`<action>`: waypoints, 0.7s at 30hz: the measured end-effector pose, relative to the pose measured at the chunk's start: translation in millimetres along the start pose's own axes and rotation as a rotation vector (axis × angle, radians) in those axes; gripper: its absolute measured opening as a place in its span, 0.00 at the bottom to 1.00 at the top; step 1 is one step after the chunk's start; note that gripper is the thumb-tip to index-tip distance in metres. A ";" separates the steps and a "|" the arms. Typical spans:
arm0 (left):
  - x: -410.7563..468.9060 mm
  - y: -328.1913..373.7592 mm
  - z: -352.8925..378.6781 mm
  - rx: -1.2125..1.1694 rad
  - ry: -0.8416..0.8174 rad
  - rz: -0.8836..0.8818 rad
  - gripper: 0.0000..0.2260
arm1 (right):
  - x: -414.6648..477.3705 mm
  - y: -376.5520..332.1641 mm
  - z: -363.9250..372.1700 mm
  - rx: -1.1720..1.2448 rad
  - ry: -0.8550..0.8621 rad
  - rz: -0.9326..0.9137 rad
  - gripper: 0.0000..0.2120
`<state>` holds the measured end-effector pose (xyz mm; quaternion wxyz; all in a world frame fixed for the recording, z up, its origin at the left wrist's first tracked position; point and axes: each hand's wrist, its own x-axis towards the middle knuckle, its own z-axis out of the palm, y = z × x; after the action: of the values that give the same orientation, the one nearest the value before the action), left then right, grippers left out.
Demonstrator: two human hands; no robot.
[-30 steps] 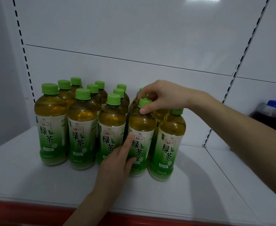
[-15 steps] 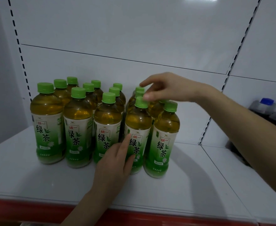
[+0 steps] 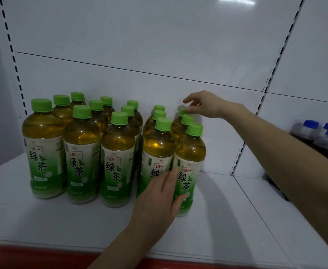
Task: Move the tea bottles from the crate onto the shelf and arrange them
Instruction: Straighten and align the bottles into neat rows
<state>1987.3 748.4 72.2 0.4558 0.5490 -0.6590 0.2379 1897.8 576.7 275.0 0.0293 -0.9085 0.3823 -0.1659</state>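
Observation:
Several green-capped tea bottles stand in rows on the white shelf, left of its middle. My left hand lies flat with straight fingers against the lower labels of the two front right bottles. My right hand reaches to the back of the rightmost row, its fingertips touching the green cap of the rear bottle. The crate is out of view.
Dark bottles with blue caps stand on the neighbouring shelf section at the right. A slotted upright divides the two sections. The shelf has a red front edge. Bare shelf lies right of the tea bottles.
My right hand has moved from the cap of the fourth front bottle back to the rear bottle of the rightmost row. My left hand has slid right along the front labels.

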 end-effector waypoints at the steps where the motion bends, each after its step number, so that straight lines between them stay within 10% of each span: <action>1: -0.3 -1.4 -0.3 0.011 0.001 0.009 0.23 | 2.4 0.0 2.2 0.003 -0.003 -0.004 0.19; 21: -5.6 -22.7 -5.8 -0.018 0.014 0.066 0.20 | 1.5 -11.0 -0.6 0.000 0.098 -0.073 0.15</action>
<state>2010.5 749.6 65.8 0.4571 0.5211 -0.6756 0.2509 1906.0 583.5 277.9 0.0044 -0.9127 0.3498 -0.2111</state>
